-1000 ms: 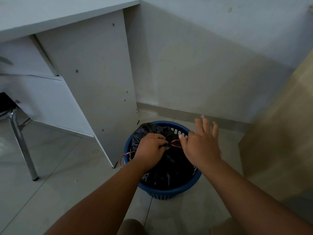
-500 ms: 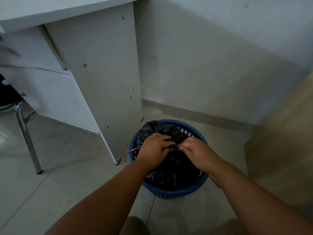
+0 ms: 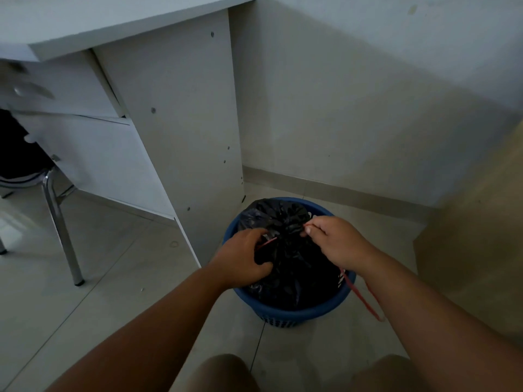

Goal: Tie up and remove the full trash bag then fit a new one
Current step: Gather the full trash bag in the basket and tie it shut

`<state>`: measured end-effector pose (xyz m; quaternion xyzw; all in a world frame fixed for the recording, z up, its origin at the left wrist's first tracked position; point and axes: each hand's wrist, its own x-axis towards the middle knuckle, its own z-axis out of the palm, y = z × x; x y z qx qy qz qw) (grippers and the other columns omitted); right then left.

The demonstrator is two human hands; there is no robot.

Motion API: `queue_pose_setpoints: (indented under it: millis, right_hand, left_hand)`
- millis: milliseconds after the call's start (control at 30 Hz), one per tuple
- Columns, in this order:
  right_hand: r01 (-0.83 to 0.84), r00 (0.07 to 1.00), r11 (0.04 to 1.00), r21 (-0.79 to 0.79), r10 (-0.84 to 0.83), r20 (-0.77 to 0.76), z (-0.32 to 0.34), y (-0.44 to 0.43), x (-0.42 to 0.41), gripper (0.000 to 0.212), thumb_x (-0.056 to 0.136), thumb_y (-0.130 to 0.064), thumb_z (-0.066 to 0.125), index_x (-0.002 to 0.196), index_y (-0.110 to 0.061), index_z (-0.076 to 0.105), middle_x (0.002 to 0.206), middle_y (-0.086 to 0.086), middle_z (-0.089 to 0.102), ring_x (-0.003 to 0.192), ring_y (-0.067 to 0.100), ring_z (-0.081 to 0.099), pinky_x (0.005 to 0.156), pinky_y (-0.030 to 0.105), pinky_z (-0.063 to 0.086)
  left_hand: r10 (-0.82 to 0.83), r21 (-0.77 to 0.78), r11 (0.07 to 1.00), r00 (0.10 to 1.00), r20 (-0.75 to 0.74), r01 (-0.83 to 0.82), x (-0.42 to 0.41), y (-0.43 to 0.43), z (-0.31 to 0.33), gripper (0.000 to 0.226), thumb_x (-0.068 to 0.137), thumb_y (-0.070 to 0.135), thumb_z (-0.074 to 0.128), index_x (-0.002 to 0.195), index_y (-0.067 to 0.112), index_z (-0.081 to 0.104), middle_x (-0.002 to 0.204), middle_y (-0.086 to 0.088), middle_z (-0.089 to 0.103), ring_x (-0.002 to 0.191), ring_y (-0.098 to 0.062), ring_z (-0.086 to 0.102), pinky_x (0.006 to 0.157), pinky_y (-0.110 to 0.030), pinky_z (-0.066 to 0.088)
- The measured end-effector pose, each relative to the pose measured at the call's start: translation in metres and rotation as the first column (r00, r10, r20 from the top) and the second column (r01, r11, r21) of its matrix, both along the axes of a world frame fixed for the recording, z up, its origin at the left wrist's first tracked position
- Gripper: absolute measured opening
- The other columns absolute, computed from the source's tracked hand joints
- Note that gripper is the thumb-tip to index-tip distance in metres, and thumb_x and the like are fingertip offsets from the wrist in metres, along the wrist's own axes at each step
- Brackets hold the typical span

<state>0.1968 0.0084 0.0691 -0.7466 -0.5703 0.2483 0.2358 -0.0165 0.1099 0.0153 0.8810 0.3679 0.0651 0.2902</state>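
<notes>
Trash bag (image 3: 291, 267), black, gathered at the top, sits inside the blue basket (image 3: 305, 310) on the floor (image 3: 113, 278) beside the desk (image 3: 184, 123). My left hand (image 3: 243, 258) grips its side; my right hand (image 3: 336, 241) pinches the red drawstring (image 3: 363, 300).

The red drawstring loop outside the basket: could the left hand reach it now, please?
Probably not easily: the drawstring loop hangs under the right forearm, and the left hand grips the trash bag.

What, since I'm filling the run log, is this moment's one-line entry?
step: tie-up | left hand: grips black trash bag | right hand: pinches red drawstring | bag: inside blue bin
</notes>
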Motion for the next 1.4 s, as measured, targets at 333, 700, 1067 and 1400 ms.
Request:
queue_pose_setpoints:
  millis: [333,700,1067,1400]
  right_hand:
    - [0.129,0.989,0.990,0.058,-0.124,-0.079,0.018,-0.016,-0.012,0.022,0.102,-0.028,0.055,0.092,-0.015,0.071,0.081,-0.002,0.068,0.072,0.006,0.063,0.059,0.018,0.042]
    - [-0.241,0.916,0.962,-0.129,0.269,0.297,0.078,0.000,-0.038,0.026,0.102,-0.037,0.047,0.107,-0.018,0.064,0.099,0.002,0.068,0.090,0.021,0.063,0.083,0.041,0.051]
    - [0.180,0.792,0.938,0.296,0.039,-0.609,0.047,0.030,-0.025,0.034,0.106,-0.025,0.047,0.093,0.004,0.061,0.072,0.012,0.061,0.066,0.020,0.058,0.070,0.029,0.047]
    - [0.318,0.741,0.932,0.173,-0.131,-0.659,0.021,0.050,-0.022,0.034,0.102,-0.035,0.052,0.077,-0.013,0.062,0.063,0.004,0.064,0.060,0.016,0.058,0.070,0.036,0.046]
  left_hand:
    - [0.144,-0.294,0.948,0.988,0.051,-0.122,0.006,0.012,0.040,0.022,0.101,0.022,0.059,0.082,0.012,0.063,0.070,-0.003,0.060,0.063,-0.018,0.056,0.058,-0.023,0.046]
    - [0.554,-0.805,0.587,0.768,0.322,-0.086,0.049,-0.001,0.112,0.032,0.104,0.033,0.053,0.092,0.006,0.066,0.064,-0.002,0.055,0.035,-0.005,0.026,0.032,-0.018,0.016]
    - [0.265,-0.652,0.749,0.850,0.456,0.116,0.037,-0.007,0.115,0.079,0.104,0.058,0.023,0.111,-0.005,0.069,0.097,-0.025,0.072,0.040,-0.002,0.039,0.039,-0.014,0.028]
    - [0.368,-0.589,0.807,0.809,0.458,-0.033,0.040,0.005,0.100,0.008,0.092,0.006,0.067,0.086,0.010,0.069,0.066,-0.003,0.069,0.057,-0.010,0.061,0.059,-0.021,0.048]
